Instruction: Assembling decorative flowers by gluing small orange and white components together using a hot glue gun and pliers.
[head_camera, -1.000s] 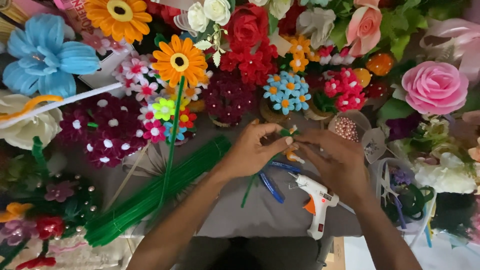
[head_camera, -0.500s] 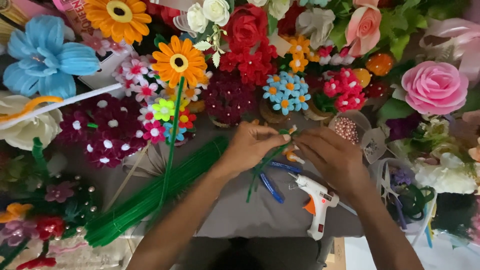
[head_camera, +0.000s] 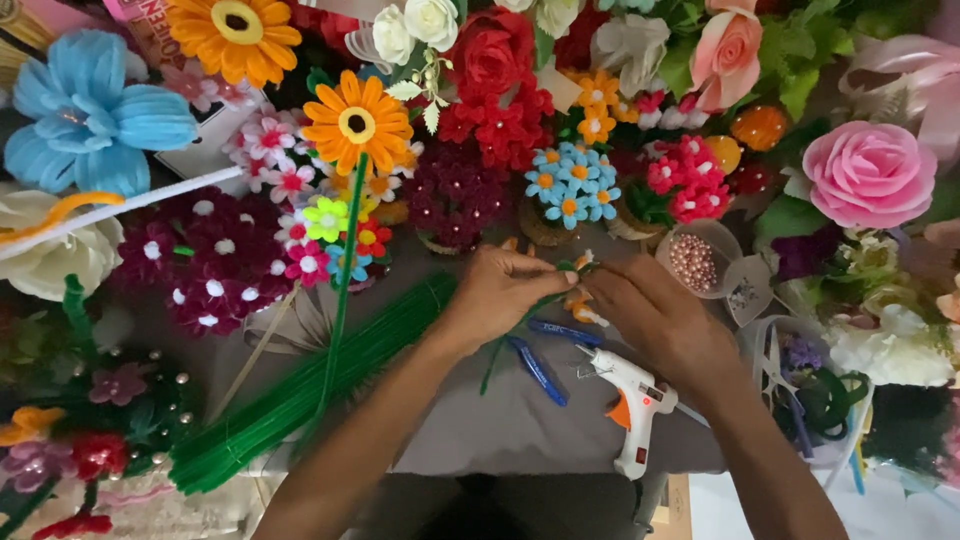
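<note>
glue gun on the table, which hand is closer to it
Right. The right hand is just above the white glue gun, its wrist passing beside it. The left hand is farther off, up and to the left, pinching a green stem.

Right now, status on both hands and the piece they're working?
Left hand and right hand both pinch a green pipe-cleaner stem above the grey table. White glue gun and blue pliers lie beneath.

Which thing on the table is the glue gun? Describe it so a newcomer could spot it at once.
Start at the grey table ringed by craft flowers and find the right hand near its middle. Just below that hand's wrist lies the glue gun. It is the only white, pistol-shaped tool there, with an orange trigger, unlike the blue-handled pliers beside it.
</note>
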